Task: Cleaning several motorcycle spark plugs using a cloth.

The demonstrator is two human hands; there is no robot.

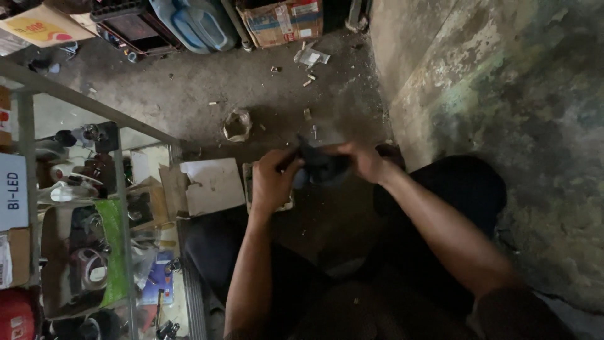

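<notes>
Both hands point(314, 170) grip a blurred, seemingly dark part point(322, 167).

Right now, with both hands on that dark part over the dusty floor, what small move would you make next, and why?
Probably steady it and lift it toward the eye. The left hand and right hand both grip the dark part, which is blurred and dim here. Small scraps litter the concrete floor, so anything dropped could be hard to find.
</notes>
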